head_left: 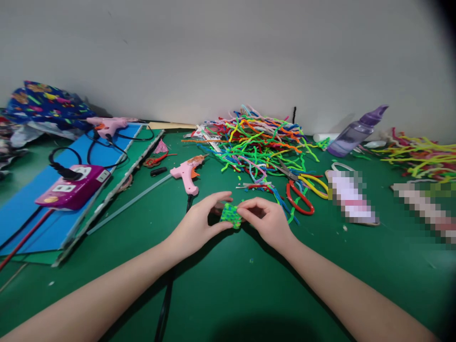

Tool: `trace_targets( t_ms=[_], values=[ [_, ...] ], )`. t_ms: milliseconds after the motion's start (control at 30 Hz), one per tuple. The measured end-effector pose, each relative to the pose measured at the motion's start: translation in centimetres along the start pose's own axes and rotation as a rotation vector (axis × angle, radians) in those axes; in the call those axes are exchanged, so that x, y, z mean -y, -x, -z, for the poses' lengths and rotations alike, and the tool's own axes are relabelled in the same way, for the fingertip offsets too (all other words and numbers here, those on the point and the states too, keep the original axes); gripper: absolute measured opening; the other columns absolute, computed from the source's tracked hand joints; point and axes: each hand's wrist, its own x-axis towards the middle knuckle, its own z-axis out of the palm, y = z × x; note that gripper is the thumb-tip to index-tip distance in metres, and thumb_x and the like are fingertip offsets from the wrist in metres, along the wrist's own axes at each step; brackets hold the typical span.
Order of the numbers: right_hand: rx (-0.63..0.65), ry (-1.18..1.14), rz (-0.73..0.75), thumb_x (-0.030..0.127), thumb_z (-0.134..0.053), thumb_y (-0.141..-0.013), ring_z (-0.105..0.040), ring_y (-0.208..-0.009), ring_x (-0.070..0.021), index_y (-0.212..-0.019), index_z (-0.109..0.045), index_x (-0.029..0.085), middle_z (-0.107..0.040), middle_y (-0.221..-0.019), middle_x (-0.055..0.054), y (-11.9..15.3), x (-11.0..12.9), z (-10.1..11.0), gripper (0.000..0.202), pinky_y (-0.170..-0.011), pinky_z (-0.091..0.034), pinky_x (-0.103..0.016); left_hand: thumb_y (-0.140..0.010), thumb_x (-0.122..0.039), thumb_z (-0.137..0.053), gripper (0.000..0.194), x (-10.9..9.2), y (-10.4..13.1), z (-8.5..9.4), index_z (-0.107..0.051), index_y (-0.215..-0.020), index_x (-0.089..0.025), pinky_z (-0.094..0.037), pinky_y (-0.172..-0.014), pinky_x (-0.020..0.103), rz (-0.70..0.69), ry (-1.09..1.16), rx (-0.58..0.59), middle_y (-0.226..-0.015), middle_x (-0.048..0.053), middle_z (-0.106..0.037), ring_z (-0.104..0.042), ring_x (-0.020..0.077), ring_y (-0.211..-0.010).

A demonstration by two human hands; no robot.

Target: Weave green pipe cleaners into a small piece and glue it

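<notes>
Between my two hands is a small woven square [231, 216] of green, blue and yellow pipe cleaners, held up just above the green table [278, 289]. My left hand [199, 223] grips its left side, with the thumb along the lower edge. At its right edge, the thumb and fingertips of my right hand [265, 218] pinch it. A pink hot glue gun [187, 175] with a long glue stick in its back lies beyond my left hand. Past my right hand rest scissors [301, 190] with red and yellow handles.
A large heap of coloured pipe cleaners [256, 137] lies against the wall. On the left, a purple power strip [76, 185] and another pink glue gun [110, 126] sit on blue board [39, 204]. To the right are a purple bottle [354, 133] and a blurred-out phone-shaped object [351, 197].
</notes>
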Motion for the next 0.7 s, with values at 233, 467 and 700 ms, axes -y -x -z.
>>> trace_targets(
  t_ms=[233, 467, 700],
  values=[
    [0.084, 0.019, 0.069, 0.020, -0.062, -0.076, -0.066, -0.082, -0.0159, -0.110, -0.052, 0.021, -0.067, -0.091, -0.004, 0.0, 0.2, -0.1, 0.036, -0.077, -0.054, -0.032, -0.079, -0.021, -0.061, 0.045, 0.4, 0.0, -0.1, -0.043, -0.120, -0.021, -0.051, -0.081, 0.031, -0.062, 0.057, -0.176, -0.105, 0.005, -0.059, -0.061, 0.0143, -0.087],
    [0.185, 0.306, 0.222, 0.025, -0.061, -0.081, -0.062, -0.084, -0.0176, -0.099, -0.062, 0.021, -0.068, -0.092, -0.004, 0.3, 1.1, 0.0, 0.018, -0.078, -0.048, -0.032, -0.079, -0.027, -0.066, 0.041, 0.0, 0.5, 0.1, -0.047, -0.115, -0.022, -0.050, -0.087, 0.031, -0.111, 0.032, -0.136, -0.099, 0.003, -0.066, -0.062, 0.0149, -0.092],
    [0.136, 0.213, 0.101, 0.029, -0.064, -0.079, -0.063, -0.086, -0.0175, -0.099, -0.060, 0.020, -0.068, -0.093, -0.003, 0.1, 0.7, 0.3, 0.022, -0.079, -0.049, -0.031, -0.078, -0.034, -0.065, 0.032, 0.0, 0.1, 0.2, -0.059, -0.105, -0.018, -0.052, -0.083, 0.030, 0.013, 0.033, -0.138, -0.097, 0.004, -0.069, -0.065, 0.0165, -0.088]
  ],
)
